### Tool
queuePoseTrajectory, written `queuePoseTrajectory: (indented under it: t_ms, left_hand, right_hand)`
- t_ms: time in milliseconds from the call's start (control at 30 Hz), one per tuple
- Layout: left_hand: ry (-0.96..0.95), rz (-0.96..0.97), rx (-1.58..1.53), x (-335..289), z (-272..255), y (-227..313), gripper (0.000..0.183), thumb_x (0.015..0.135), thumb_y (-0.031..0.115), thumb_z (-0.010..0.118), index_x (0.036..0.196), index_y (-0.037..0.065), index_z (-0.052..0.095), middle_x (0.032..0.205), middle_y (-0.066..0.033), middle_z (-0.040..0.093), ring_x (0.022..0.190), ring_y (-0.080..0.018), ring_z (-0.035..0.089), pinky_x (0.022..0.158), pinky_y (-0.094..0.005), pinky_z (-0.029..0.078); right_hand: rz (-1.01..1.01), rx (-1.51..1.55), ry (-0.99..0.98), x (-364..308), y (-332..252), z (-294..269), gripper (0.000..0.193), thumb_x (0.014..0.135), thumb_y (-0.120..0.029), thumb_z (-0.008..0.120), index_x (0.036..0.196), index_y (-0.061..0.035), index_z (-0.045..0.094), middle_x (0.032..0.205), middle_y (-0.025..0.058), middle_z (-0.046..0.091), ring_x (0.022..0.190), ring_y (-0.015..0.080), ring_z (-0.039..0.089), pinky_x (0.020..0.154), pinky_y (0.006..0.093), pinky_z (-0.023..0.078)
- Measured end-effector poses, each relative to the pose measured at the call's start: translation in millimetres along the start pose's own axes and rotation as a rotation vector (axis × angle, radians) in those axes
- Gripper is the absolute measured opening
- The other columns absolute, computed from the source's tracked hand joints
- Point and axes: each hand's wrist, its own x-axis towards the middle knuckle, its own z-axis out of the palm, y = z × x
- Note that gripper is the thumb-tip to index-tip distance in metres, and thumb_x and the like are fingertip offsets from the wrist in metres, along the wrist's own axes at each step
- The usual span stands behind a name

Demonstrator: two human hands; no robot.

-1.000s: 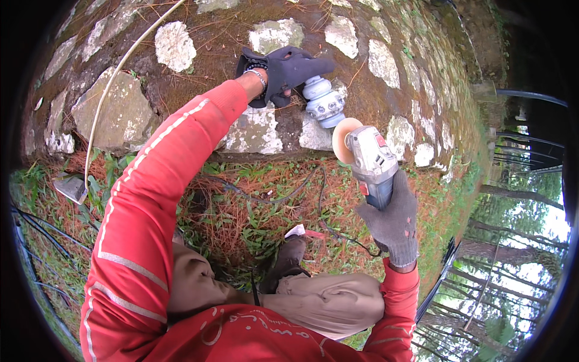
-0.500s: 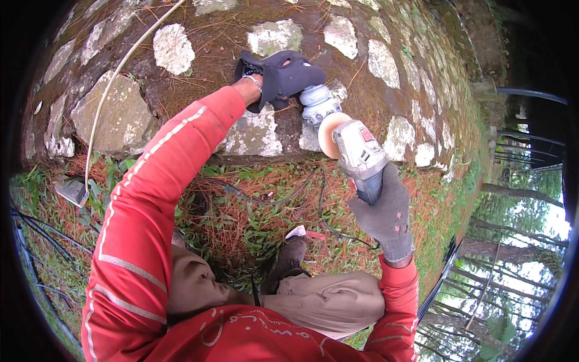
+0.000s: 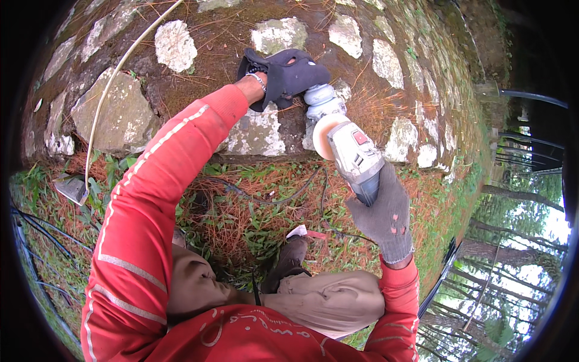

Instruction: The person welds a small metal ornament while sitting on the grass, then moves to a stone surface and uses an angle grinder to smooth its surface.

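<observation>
My right hand (image 3: 386,211), in a worn grey knit glove with holes, is wrapped round the dark body of a white-headed angle grinder (image 3: 357,151). The grinder's round pale disc (image 3: 326,137) meets the lower side of a ringed, light grey-blue metal piece (image 3: 325,104). Orange sparks (image 3: 377,107) spray off to the right over the stones. My left hand (image 3: 295,75), in a dark glove, is closed over the upper end of the metal piece and presses it on the stone ledge. Its far end is hidden under the glove.
Pale, moss-edged stones (image 3: 114,114) form the ledge. A black cord (image 3: 289,198) runs through grass and pine needles below it. A small red-handled tool (image 3: 315,234) lies by my boot. At left, a metal blade (image 3: 73,190) sits beside a long pale rod (image 3: 111,75).
Sparks now fly rightward from the metal piece; none showed before. The grinder has tilted and shifted slightly left at its disc. My left hand and the piece have moved slightly right.
</observation>
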Motion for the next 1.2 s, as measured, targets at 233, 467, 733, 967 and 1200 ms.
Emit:
queuePoseTrajectory:
  t_ms: [233, 467, 733, 967, 1200]
  left_hand:
    - [-0.252, -1.054, -0.711, 7, 2, 11, 0.064, 0.111, 0.017, 0.069, 0.168, 0.012, 0.042, 0.109, -0.0052, 0.071, 0.065, -0.0085, 0.062, 0.055, -0.0272, 0.054]
    - [0.023, -0.061, -0.051, -10, -3, -2, 0.061, 0.112, 0.012, 0.066, 0.168, 0.013, 0.041, 0.119, -0.0045, 0.073, 0.071, -0.0088, 0.066, 0.058, -0.0253, 0.056]
    - [-0.274, -0.98, -0.616, 11, -11, 23, 0.061, 0.112, 0.012, 0.066, 0.168, 0.017, 0.042, 0.13, -0.0035, 0.07, 0.077, -0.0078, 0.067, 0.061, -0.0254, 0.058]
    - [-0.186, -1.162, -0.846, 26, -20, 31, 0.062, 0.112, 0.01, 0.065, 0.169, 0.014, 0.04, 0.138, -0.0034, 0.067, 0.079, -0.0083, 0.065, 0.063, -0.0267, 0.059]
    - [-0.279, -0.854, -0.513, 3, -11, 17, 0.065, 0.112, 0.01, 0.063, 0.171, 0.014, 0.038, 0.139, -0.0045, 0.067, 0.078, -0.0078, 0.065, 0.064, -0.0266, 0.059]
  right_hand:
    - [-0.075, -0.06, 0.034, 0, 6, 5, 0.079, 0.08, -0.019, 0.084, 0.153, -0.0102, 0.056, 0.128, 0.0239, 0.074, 0.112, 0.0472, 0.075, 0.091, 0.0543, 0.063]
    - [-0.054, -0.099, 0.022, 3, 1, 5, 0.077, 0.081, -0.019, 0.083, 0.152, -0.0091, 0.056, 0.128, 0.0237, 0.074, 0.111, 0.0474, 0.076, 0.09, 0.0537, 0.064]
    - [-0.021, -0.068, 0.022, 2, 1, 2, 0.073, 0.079, -0.013, 0.082, 0.148, -0.0047, 0.058, 0.125, 0.027, 0.075, 0.117, 0.051, 0.073, 0.096, 0.0535, 0.061]
    - [-0.034, -0.097, 0.028, 2, 8, 2, 0.076, 0.08, -0.018, 0.081, 0.151, -0.0084, 0.056, 0.129, 0.0258, 0.074, 0.112, 0.0488, 0.075, 0.092, 0.0552, 0.063]
    - [-0.021, -0.015, 0.039, 7, 9, 2, 0.071, 0.078, -0.017, 0.082, 0.144, -0.0061, 0.058, 0.119, 0.0273, 0.076, 0.108, 0.0513, 0.074, 0.091, 0.056, 0.062]
